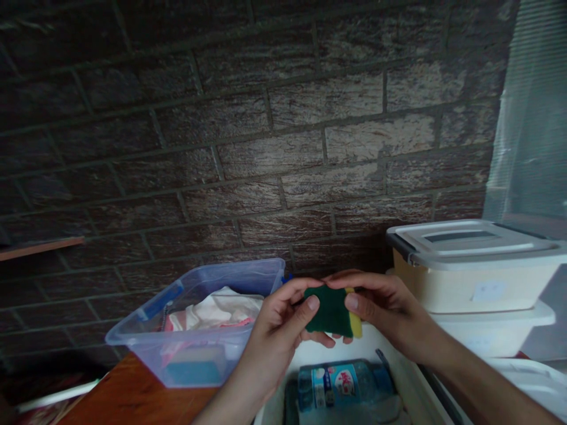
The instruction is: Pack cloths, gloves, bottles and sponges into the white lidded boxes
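Between my two hands is a kitchen sponge (328, 313), with its dark green scouring side facing me and a strip of its yellow side showing at the right. My left hand (287, 319) is closed on its left end, the thumb pressed against the green face. At the right end, my right hand (376, 304) pinches it between thumb and fingers. Below the sponge, a blue bottle (336, 383) with a printed label lies on its side in a white bin (423, 383). The bottle's lower part runs out of the frame.
To the left, a clear bluish plastic tub (195, 339) holds white and pink cloth (225, 310) on a wooden surface (115, 398). Lidded storage boxes (482, 283) stand stacked on the right. Behind everything rises a dark brick-patterned wall (283, 153).
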The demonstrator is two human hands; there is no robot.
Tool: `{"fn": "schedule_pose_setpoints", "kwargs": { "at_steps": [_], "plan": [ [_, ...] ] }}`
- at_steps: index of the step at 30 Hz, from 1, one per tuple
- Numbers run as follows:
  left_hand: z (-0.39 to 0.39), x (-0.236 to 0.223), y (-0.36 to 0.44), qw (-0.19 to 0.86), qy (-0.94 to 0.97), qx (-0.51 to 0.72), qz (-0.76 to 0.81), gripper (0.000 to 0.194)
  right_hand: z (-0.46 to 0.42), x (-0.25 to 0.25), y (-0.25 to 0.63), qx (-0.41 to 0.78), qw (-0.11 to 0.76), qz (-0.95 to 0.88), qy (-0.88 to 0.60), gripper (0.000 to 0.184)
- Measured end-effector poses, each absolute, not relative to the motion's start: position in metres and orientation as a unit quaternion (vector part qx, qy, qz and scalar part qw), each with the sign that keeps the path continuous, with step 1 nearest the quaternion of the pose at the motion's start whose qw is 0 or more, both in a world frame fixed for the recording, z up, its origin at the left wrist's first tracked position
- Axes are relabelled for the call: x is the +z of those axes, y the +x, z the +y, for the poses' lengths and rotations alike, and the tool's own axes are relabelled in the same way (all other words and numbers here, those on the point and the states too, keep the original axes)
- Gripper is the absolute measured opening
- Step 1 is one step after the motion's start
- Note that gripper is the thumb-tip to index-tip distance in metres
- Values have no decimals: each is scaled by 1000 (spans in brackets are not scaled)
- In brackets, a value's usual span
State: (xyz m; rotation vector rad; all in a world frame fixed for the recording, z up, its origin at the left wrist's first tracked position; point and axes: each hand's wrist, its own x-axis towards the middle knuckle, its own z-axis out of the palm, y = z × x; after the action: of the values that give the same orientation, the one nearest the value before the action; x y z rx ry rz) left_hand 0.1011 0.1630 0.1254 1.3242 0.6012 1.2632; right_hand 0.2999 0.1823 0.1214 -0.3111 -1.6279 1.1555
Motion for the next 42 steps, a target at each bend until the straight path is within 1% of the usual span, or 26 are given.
{"fn": "schedule_pose_setpoints", "kwargs": {
  "at_steps": [3, 5, 7, 9, 11, 13, 16, 18, 20, 22, 25, 28, 30, 34, 36, 42],
  "plan": [
    [163, 125, 102, 574, 566, 528, 267, 20, 185, 119, 297, 520, 527, -656, -145, 21],
    [164, 125, 101, 571, 570, 522, 276, 21, 185, 118, 297, 510, 538, -656, -142, 22],
    [166, 124, 101, 565, 569, 525, 286, 24, 184, 119, 298, 471, 544, -682, -128, 30],
    [168, 124, 100, 560, 564, 531, 293, 26, 181, 120, 302, 435, 525, -720, -128, 44],
    [169, 123, 100, 552, 564, 536, 300, 27, 178, 120, 305, 402, 500, -752, -149, 52],
    [169, 122, 99, 530, 573, 541, 313, 28, 175, 121, 307, 352, 495, -775, -175, 50],
    [165, 124, 99, 501, 596, 541, 318, 31, 174, 122, 308, 282, 503, -791, -204, 37],
    [161, 127, 101, 485, 609, 548, 307, 33, 176, 123, 309, 268, 516, -785, -214, 30],
    [157, 130, 102, 465, 612, 563, 303, 34, 179, 124, 309, 284, 532, -766, -222, 26],
    [156, 131, 104, 454, 609, 571, 312, 37, 181, 123, 307, 336, 549, -730, -229, 23],
    [158, 129, 105, 453, 596, 577, 326, 38, 184, 119, 301, 397, 593, -657, -244, 28],
    [164, 124, 105, 438, 594, 591, 327, 38, 184, 114, 294, 362, 643, -614, -279, 31],
    [167, 121, 104, 418, 603, 594, 329, 40, 182, 112, 293, 330, 657, -604, -308, 30],
    [166, 119, 102, 364, 618, 601, 352, 40, 179, 111, 293, 289, 645, -616, -347, 28],
    [166, 119, 101, 352, 618, 603, 362, 39, 180, 110, 293, 291, 637, -622, -350, 28],
    [166, 125, 98, 355, 618, 606, 355, 36, 190, 113, 293, 421, 626, -597, -274, 35]
  ]
}}
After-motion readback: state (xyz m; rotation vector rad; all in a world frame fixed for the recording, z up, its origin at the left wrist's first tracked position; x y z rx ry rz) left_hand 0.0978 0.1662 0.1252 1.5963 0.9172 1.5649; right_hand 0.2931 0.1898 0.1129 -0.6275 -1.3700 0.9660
